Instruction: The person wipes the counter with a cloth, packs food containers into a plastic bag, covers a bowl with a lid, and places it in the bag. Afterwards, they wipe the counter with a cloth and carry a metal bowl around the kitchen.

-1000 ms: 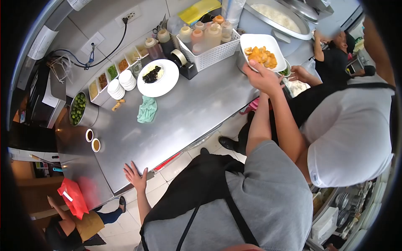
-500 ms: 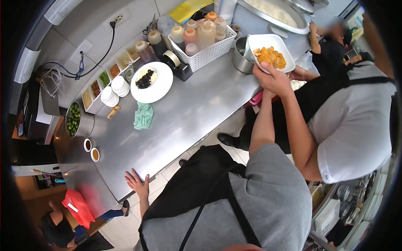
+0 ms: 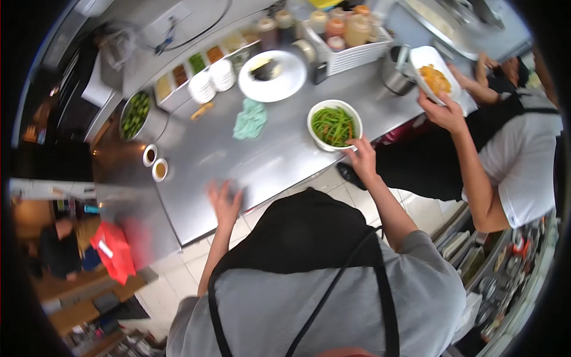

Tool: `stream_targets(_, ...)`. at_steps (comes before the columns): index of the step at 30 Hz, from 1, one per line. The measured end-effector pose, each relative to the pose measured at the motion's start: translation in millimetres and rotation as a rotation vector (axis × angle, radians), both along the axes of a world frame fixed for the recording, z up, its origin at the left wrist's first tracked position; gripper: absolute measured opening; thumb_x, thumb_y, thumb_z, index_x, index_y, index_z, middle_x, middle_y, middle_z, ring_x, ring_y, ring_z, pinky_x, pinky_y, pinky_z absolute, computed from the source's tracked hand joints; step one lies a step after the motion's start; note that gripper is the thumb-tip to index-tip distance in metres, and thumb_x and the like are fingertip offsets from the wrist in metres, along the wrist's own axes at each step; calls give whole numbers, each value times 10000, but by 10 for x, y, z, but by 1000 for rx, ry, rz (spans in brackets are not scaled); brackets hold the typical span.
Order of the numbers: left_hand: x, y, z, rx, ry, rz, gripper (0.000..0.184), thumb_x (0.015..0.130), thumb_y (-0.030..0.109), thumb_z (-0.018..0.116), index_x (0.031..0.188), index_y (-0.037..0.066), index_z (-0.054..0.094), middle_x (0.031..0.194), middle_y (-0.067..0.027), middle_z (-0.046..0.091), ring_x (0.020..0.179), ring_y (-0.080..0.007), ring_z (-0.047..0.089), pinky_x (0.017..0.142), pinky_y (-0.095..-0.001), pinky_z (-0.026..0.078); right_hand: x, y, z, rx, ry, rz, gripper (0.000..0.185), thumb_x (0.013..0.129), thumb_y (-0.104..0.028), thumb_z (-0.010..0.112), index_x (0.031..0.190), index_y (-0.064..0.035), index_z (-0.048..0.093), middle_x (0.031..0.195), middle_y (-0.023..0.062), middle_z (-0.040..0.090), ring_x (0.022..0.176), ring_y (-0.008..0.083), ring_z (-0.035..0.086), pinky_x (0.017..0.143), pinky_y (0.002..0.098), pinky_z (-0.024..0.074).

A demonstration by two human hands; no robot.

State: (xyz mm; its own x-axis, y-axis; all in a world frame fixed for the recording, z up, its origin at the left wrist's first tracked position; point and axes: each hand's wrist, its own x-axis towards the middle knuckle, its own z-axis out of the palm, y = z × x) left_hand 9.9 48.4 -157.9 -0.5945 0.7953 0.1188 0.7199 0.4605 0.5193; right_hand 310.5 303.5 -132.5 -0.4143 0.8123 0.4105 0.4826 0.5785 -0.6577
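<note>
That round white bowl [image 3: 321,142] of slender green veggies [image 3: 333,124] is best kept level, near-right rim pinched by right hand [image 3: 363,157], left hand [image 3: 226,206] splayed.

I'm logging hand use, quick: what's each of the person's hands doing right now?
Left hand: open, fingers spread, holding nothing; motion-blurred.
Right hand: closed on the rim of the white bowl of green vegetables.

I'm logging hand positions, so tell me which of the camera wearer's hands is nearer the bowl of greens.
Right. The right hand grips the near right rim of the bowl; the left hand is apart, off to its left by the table's near edge.
</note>
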Motion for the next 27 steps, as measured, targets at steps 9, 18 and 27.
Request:
stream_targets(9,-352,121,468,204,-770,151,277,822,184,497,1067,69,558,777,-107,618,546,-132,575,507,-257,456,-1357,-1013,12,-80,-25,718,398,675,-30,625,1046,-137,531,1206,167,415,973,329,514,776,350,464)
stream_targets(18,-710,-423,393,99,-605,198,270,817,133,499,1076,92,564,702,-59,614,501,-74,517,481,-224,456,-2307,-388,-308,401,-276,346,365,696,-126,597,1050,-71,528,1041,143,508,901,313,491,743,347,446)
stream_targets(27,-757,-13,553,-39,70,-7,207,774,240,541,906,110,633,761,-167,600,691,-307,582,645,-385,463,-2695,-629,65,147,-140,478,212,631,-225,689,702,-50,593,789,52,587,770,251,538,655,336,428)
